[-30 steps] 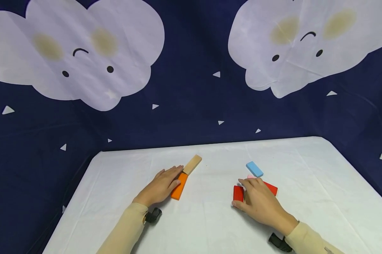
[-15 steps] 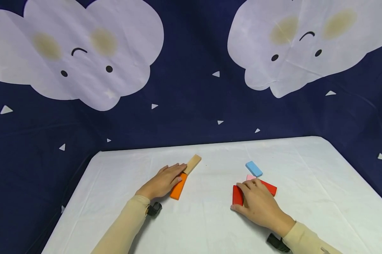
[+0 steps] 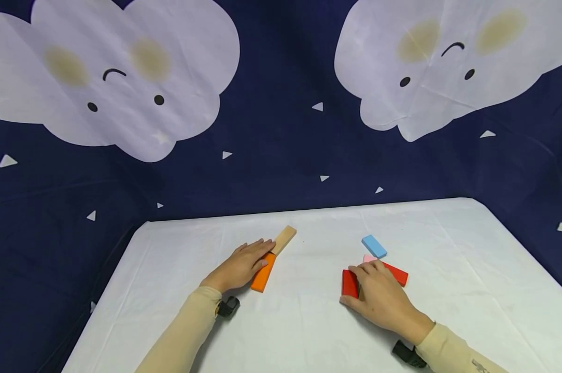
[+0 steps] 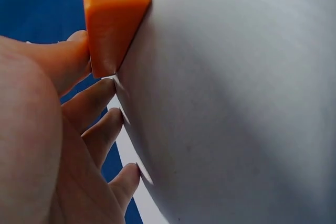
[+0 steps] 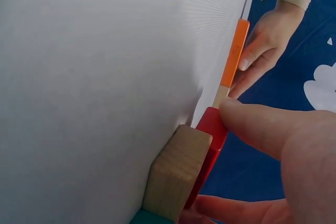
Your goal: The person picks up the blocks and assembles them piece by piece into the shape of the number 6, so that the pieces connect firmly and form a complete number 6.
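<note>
My left hand point(image 3: 239, 267) lies with extended fingers along the left side of an orange block point(image 3: 263, 274), its thumb touching that block. The fingertips reach a plain wooden block point(image 3: 284, 240), set end to end beyond the orange one. In the left wrist view the orange block point(image 4: 113, 24) stands beside the thumb and fingers. My right hand point(image 3: 385, 298) pinches a red block point(image 3: 349, 284) between thumb and fingers. Beside it, in the right wrist view, stand another wooden block point(image 5: 178, 169) and a teal block point(image 5: 152, 217), both mostly hidden under the hand in the head view.
Around the right hand are a second red block point(image 3: 397, 274), a partly covered pink block point(image 3: 368, 258) and a light blue block point(image 3: 374, 246). A white cloth covers the table point(image 3: 299, 331). Behind hangs a dark blue curtain point(image 3: 281, 129) with cloud prints.
My left hand has slid slightly forward along the blocks. The right fingers and thumb have shifted a little to the left over the red block and now grip it. The blocks stay nearly in place.
</note>
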Action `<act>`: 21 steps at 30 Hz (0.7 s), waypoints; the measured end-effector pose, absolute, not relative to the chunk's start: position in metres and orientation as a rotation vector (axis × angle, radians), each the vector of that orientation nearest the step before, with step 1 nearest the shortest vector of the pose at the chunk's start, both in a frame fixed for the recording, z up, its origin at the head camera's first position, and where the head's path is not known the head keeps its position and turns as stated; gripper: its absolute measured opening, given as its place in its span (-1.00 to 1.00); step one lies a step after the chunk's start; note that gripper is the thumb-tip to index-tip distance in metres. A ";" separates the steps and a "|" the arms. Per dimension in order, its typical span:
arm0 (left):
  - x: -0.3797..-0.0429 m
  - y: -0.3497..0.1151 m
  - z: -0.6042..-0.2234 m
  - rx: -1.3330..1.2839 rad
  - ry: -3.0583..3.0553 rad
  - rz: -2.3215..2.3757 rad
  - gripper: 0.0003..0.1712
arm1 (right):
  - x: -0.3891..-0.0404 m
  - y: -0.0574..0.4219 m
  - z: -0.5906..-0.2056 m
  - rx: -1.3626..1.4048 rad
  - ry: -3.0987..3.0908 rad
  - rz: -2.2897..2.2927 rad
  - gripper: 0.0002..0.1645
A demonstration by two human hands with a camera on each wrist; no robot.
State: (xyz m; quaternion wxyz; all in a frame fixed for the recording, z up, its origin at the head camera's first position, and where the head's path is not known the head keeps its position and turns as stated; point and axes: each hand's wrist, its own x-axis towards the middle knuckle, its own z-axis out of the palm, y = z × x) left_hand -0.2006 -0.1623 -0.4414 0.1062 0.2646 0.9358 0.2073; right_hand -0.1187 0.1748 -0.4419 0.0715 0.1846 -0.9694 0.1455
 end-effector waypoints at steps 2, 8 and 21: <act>-0.201 -0.162 -0.441 0.774 2.756 0.618 -0.39 | -0.118 0.175 -0.442 0.551 -2.901 0.463 -0.21; -0.202 -0.162 -0.443 0.761 2.761 0.614 -0.39 | -0.118 0.174 -0.441 0.554 -2.879 0.515 -0.22; -0.200 -0.161 -0.443 0.752 2.764 0.626 -0.38 | -0.116 0.159 -0.435 0.563 -2.882 0.590 -0.20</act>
